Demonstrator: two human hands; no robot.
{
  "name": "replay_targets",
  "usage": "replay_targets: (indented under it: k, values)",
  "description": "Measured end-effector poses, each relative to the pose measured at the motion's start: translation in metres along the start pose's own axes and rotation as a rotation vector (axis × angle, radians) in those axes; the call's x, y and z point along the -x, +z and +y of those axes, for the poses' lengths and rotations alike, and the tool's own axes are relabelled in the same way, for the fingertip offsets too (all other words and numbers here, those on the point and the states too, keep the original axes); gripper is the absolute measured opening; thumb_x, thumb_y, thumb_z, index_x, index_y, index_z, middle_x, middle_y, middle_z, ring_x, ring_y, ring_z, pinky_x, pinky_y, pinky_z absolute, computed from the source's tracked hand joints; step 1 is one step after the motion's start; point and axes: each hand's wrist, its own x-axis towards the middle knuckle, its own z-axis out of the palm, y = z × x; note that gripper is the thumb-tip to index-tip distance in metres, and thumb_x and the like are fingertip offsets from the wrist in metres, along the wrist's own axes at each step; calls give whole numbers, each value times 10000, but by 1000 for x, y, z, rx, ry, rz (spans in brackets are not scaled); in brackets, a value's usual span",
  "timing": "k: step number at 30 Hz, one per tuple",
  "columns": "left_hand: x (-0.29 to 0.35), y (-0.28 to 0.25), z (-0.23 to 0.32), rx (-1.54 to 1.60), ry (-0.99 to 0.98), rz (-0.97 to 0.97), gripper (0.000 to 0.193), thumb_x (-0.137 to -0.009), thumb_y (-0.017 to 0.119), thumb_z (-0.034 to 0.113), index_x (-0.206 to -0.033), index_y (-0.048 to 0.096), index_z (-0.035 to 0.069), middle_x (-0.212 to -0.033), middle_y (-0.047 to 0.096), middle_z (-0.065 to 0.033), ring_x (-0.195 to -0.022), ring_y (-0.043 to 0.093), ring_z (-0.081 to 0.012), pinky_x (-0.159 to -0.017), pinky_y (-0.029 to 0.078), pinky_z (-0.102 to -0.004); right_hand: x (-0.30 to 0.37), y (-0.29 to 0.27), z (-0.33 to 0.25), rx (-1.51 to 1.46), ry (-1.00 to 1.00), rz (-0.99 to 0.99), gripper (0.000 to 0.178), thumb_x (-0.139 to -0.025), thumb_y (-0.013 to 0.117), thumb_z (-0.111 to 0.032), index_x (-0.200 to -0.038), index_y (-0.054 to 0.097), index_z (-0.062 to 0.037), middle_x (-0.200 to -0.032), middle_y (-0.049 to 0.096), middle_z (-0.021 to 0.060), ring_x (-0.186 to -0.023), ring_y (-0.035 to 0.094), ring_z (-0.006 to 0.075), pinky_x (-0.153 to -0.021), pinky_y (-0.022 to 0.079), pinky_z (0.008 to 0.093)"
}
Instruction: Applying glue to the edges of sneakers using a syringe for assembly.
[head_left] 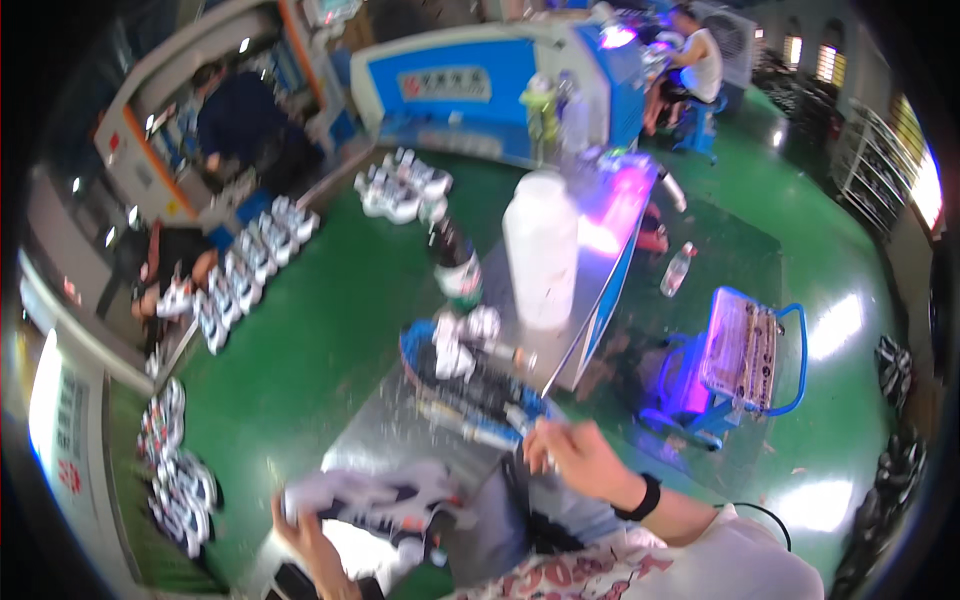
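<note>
My left hand [312,548] grips a white and grey sneaker [385,500] with dark patches by one end, at the lower middle of the view. The shoe lies on its side in the air above the grey bench edge. My right hand [578,458], a black band on its wrist, is closed with the fingers curled together beside a blue-rimmed tray [412,352]. Whatever those fingers hold, if anything, is blurred and I cannot make it out. A crumpled white cloth [455,350] and a few slim tools lie in the dark tray.
Behind the tray stand a large white bottle [542,255] and a dark bottle with a green base [455,265]. Rows of sneakers [250,262] line the green table's left side. A blue-framed stool [745,350] stands on the right. People work at machines farther back.
</note>
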Motion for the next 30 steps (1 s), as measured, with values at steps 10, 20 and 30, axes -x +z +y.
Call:
replay_targets:
  k: [10, 20, 30]
  values:
    - [-66, 113, 45, -39, 352, -616, 385, -692, 682, 129, -1033, 567, -7, -912, 615, -86, -819, 583, -139, -735, 448, -242, -13, 16, -59, -246, -482, -125, 743, -931, 80, -445, -528, 559, -43, -641, 588, 116, -526, 523, 203, -561, 397, 311]
    - [-73, 133, 38, 29, 430, -726, 406, -669, 735, 135, -1023, 585, 3, -917, 625, -89, -787, 611, -145, -700, 471, -232, -33, 29, -53, -280, -602, -136, 600, -949, 93, -357, -516, 411, -91, -569, 454, 51, -338, 367, 153, -390, 371, 247]
    - [-83, 126, 30, -174, 371, -711, 650, -791, 563, 509, -1073, 491, -73, -1047, 572, -156, -891, 561, -167, -783, 433, -267, -55, 30, -25, -330, -599, -157, 410, -925, 221, -228, -612, 438, -76, -534, 452, 37, -321, 370, 153, -379, 365, 254]
